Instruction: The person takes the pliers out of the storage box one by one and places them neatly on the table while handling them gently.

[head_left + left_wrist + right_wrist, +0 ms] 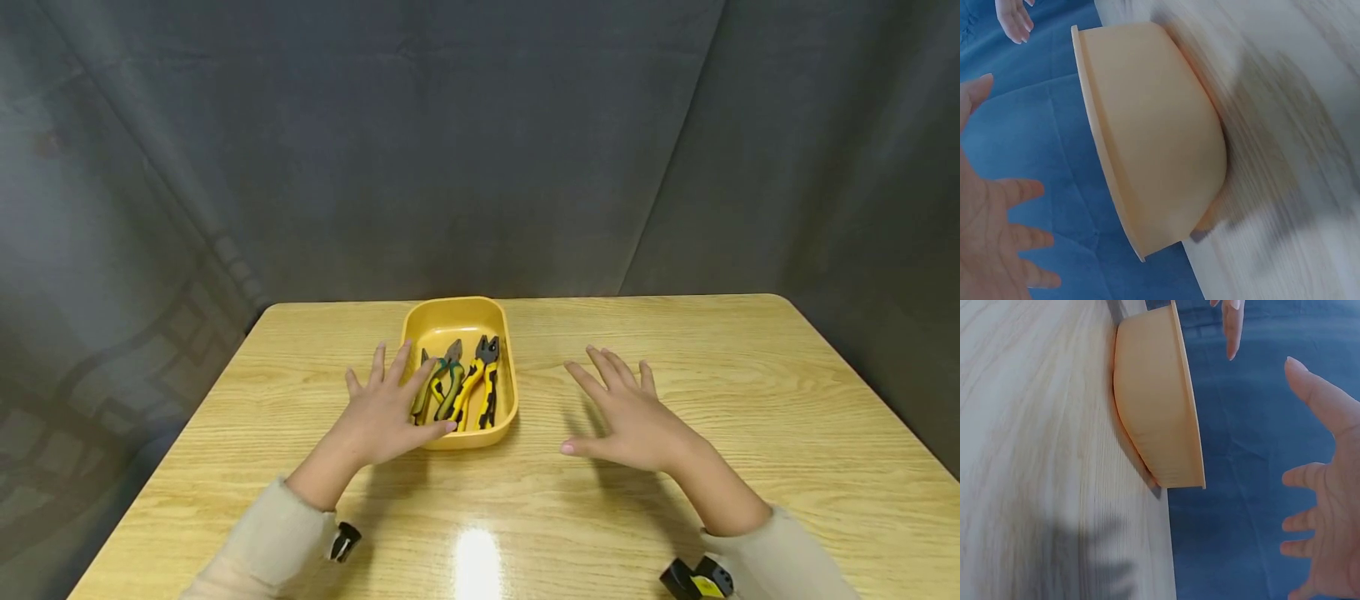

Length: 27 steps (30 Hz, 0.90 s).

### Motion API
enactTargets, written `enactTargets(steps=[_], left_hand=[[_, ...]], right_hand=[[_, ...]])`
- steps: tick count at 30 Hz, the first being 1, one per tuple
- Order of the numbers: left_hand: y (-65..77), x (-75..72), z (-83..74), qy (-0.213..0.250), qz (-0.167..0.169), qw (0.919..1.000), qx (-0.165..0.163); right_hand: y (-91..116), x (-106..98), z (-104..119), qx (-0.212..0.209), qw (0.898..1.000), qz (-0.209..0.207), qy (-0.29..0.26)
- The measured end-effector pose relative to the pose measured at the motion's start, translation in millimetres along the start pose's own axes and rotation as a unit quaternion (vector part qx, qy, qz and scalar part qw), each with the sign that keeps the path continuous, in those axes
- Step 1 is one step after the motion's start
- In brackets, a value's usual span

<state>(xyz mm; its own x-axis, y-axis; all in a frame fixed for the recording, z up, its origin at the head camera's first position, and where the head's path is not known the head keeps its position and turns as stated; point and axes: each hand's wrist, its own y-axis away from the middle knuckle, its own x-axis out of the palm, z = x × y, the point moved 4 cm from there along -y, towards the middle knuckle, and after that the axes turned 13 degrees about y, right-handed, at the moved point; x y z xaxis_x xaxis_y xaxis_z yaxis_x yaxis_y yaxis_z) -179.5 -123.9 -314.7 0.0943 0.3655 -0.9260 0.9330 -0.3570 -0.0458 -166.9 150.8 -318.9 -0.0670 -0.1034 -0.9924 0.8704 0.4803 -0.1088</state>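
Note:
A yellow plastic bin [512, 404] stands near the table's far edge. Inside it lie combination pliers [480, 379] with yellow-and-black handles. Beside them are green-handled pliers [452, 379] and another tool at the left, partly hidden by my left hand. My left hand [382, 414], fingers spread, hovers over the bin's left side and holds nothing. To the right of the bin, my right hand [630, 417] hangs above the table, fingers spread and empty. In both wrist views the bin's outer wall [1154, 131] shows, with the hands apart from it.
The wooden table [720, 358] has a rounded far right corner. Dark grey cloth [480, 150] hangs behind and along the sides. A black strap device [345, 542] is at the left wrist, another device [697, 577] at the right.

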Motion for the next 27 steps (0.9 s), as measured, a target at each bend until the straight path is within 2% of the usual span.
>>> enactTargets(steps=[7, 16, 27], left_hand=[[3.5, 0.1, 9.3, 0.001, 0.003, 0.9999, -0.013], [4.5, 1.1, 13.7, 0.023, 0.005, 0.9994, -0.025], [3.6, 5.1, 18.3, 0.025, 0.01, 0.9991, -0.034]], right_hand=[[-3.2, 3.9, 5.6, -0.005, 1.0, 0.003, -0.012], [-8.2, 7.5, 12.1, -0.012, 1.0, 0.019, -0.022], [-11.3, 8.8, 18.8, -0.013, 0.999, 0.02, -0.034]])
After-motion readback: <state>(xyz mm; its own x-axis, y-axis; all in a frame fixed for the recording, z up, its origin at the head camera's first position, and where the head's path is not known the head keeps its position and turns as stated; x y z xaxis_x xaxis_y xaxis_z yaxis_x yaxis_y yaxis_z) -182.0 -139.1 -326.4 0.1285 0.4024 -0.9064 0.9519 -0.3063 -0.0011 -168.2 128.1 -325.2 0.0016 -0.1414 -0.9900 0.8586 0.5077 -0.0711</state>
